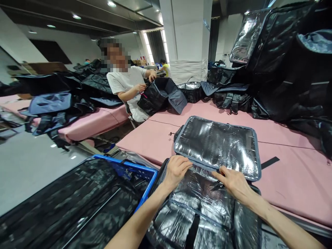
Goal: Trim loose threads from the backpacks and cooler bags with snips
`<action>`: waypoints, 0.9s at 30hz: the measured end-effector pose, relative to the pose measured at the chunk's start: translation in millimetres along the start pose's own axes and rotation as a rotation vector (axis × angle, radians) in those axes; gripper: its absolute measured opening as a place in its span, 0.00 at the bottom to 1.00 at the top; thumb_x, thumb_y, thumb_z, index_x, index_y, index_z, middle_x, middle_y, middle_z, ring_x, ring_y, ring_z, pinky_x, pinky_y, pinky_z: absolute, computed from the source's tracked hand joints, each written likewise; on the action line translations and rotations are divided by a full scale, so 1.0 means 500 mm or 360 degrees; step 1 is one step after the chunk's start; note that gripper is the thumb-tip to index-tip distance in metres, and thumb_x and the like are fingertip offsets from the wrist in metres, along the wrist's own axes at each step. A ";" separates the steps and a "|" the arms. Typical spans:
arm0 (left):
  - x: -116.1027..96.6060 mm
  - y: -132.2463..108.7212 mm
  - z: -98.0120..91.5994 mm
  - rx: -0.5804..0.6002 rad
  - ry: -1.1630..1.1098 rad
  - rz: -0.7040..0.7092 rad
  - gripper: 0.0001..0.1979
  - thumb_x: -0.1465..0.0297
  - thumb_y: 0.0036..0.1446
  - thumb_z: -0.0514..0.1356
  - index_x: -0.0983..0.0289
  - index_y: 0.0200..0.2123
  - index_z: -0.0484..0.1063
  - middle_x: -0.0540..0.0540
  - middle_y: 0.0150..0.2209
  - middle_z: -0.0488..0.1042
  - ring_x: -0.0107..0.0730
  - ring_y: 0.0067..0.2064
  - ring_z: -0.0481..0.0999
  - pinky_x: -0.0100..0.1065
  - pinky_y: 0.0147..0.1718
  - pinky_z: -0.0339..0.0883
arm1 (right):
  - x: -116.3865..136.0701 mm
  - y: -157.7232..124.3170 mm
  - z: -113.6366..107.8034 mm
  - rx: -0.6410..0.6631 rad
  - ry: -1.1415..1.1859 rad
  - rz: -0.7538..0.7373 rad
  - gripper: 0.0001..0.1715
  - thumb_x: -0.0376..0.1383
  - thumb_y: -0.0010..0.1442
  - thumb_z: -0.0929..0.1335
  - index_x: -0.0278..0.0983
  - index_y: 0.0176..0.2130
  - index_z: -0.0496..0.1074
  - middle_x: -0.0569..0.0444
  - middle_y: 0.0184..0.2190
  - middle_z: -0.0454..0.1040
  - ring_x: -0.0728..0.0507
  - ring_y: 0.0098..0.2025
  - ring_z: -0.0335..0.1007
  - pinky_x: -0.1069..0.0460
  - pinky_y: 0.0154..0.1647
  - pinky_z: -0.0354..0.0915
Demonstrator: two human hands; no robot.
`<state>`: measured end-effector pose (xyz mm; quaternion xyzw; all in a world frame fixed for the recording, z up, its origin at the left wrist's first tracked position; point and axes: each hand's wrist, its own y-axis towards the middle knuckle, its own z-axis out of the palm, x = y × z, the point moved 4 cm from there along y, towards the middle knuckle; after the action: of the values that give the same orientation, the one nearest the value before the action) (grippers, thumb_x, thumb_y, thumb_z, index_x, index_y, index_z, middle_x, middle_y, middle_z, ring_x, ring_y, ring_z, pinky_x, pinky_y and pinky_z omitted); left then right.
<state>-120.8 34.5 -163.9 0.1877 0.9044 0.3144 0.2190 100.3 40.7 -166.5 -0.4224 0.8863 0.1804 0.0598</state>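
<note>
An insulated bag (202, 207) with a shiny silver lining lies open before me, its blue-edged lid (218, 141) folded back onto the pink table. At the seam between lid and body, my left hand (177, 169) has its fingers pinched on the bag's edge. My right hand (232, 180) is a short way along the same seam, its fingers closed around a small dark pointed tool (218, 186) that looks like thread snips, mostly hidden by the hand. A black strap (193, 231) runs down the lining nearer to me.
A blue crate (149, 186) with black camouflage bags stands at my left. Across the pink table (153, 138) a co-worker (129, 83) handles another open black bag (160, 95). Black bags are piled high at the right (298, 76). A loose black strip (270, 162) lies beside the lid.
</note>
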 end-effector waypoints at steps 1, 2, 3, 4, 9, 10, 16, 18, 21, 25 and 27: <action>0.002 0.008 -0.004 0.0056 -0.0009 -0.0047 0.09 0.68 0.59 0.54 0.61 0.33 0.74 0.53 0.33 0.76 0.31 0.37 0.71 0.34 0.40 0.60 | -0.001 0.001 0.000 -0.0011 -0.0003 -0.0006 0.24 0.23 0.56 0.59 0.42 0.49 0.65 0.54 0.32 0.65 0.51 0.22 0.58 0.54 0.21 0.48; 0.005 0.019 -0.007 0.0128 -0.0007 -0.0089 0.10 0.68 0.60 0.53 0.61 0.34 0.74 0.53 0.34 0.76 0.30 0.37 0.71 0.33 0.40 0.61 | -0.002 0.001 0.000 -0.0017 -0.0004 -0.0015 0.24 0.23 0.56 0.59 0.41 0.49 0.65 0.54 0.32 0.66 0.51 0.22 0.57 0.54 0.21 0.48; 0.009 0.032 -0.009 0.0219 0.0003 -0.0119 0.10 0.68 0.60 0.53 0.61 0.35 0.74 0.53 0.34 0.76 0.30 0.37 0.72 0.32 0.39 0.61 | -0.002 0.002 0.000 -0.0020 -0.0004 -0.0024 0.25 0.22 0.55 0.59 0.41 0.49 0.66 0.54 0.31 0.66 0.51 0.21 0.57 0.54 0.21 0.48; 0.012 0.046 -0.008 0.0338 0.0014 -0.0126 0.09 0.68 0.59 0.54 0.60 0.35 0.74 0.52 0.35 0.76 0.30 0.37 0.72 0.31 0.38 0.61 | -0.003 0.002 -0.002 -0.0021 -0.0002 -0.0028 0.25 0.22 0.54 0.59 0.41 0.49 0.66 0.54 0.31 0.66 0.51 0.21 0.57 0.55 0.20 0.47; 0.025 0.106 0.009 0.1005 -0.0010 -0.0079 0.06 0.71 0.52 0.59 0.60 0.26 0.75 0.49 0.27 0.74 0.28 0.32 0.72 0.26 0.31 0.60 | -0.016 0.003 -0.008 0.0052 0.0225 0.0057 0.33 0.18 0.48 0.58 0.44 0.48 0.68 0.55 0.32 0.68 0.52 0.21 0.58 0.56 0.20 0.46; 0.026 0.112 0.014 0.1095 -0.0013 -0.0075 0.06 0.72 0.50 0.59 0.61 0.24 0.75 0.50 0.25 0.73 0.28 0.30 0.72 0.26 0.30 0.60 | -0.021 0.006 -0.009 0.0091 0.0346 0.0097 0.34 0.18 0.47 0.58 0.44 0.47 0.69 0.55 0.32 0.69 0.52 0.22 0.60 0.56 0.20 0.48; 0.011 0.105 0.018 0.1189 0.0117 -0.0025 0.08 0.76 0.49 0.55 0.64 0.22 0.72 0.53 0.24 0.72 0.31 0.27 0.70 0.29 0.29 0.59 | -0.043 0.053 -0.006 0.0176 0.1008 0.0518 0.15 0.34 0.56 0.63 0.43 0.43 0.72 0.54 0.38 0.74 0.43 0.38 0.70 0.52 0.33 0.62; 0.005 0.094 0.010 0.1098 0.0225 0.0003 0.09 0.75 0.53 0.52 0.64 0.26 0.72 0.54 0.27 0.72 0.32 0.28 0.70 0.30 0.29 0.59 | -0.034 0.074 -0.006 0.0118 0.0988 0.0627 0.17 0.41 0.57 0.63 0.41 0.47 0.68 0.52 0.41 0.73 0.42 0.40 0.70 0.50 0.35 0.62; -0.001 0.078 0.001 0.0990 0.0340 0.0038 0.11 0.74 0.58 0.48 0.64 0.32 0.70 0.55 0.30 0.72 0.34 0.31 0.71 0.31 0.30 0.61 | -0.009 0.101 -0.007 0.0043 0.0931 0.0624 0.17 0.42 0.60 0.62 0.38 0.47 0.67 0.51 0.40 0.73 0.43 0.39 0.70 0.50 0.37 0.61; -0.003 0.069 -0.001 0.0947 0.0357 -0.0016 0.10 0.73 0.60 0.46 0.65 0.37 0.67 0.55 0.32 0.71 0.34 0.35 0.71 0.31 0.33 0.62 | 0.016 0.126 -0.004 0.0008 0.0782 0.0578 0.11 0.38 0.60 0.62 0.38 0.40 0.70 0.52 0.35 0.73 0.45 0.37 0.69 0.53 0.36 0.59; -0.005 0.069 -0.003 0.0942 0.0371 -0.0049 0.10 0.73 0.61 0.46 0.65 0.37 0.66 0.55 0.32 0.70 0.34 0.35 0.71 0.31 0.33 0.62 | 0.022 0.134 -0.002 0.0008 0.0748 0.0572 0.10 0.38 0.60 0.62 0.39 0.39 0.71 0.53 0.34 0.73 0.45 0.36 0.69 0.53 0.35 0.59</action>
<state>-112.3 58.0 -139.7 0.1922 0.9784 0.0537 0.0544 41.9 71.0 -150.6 -0.2886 0.9369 0.0831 -0.1789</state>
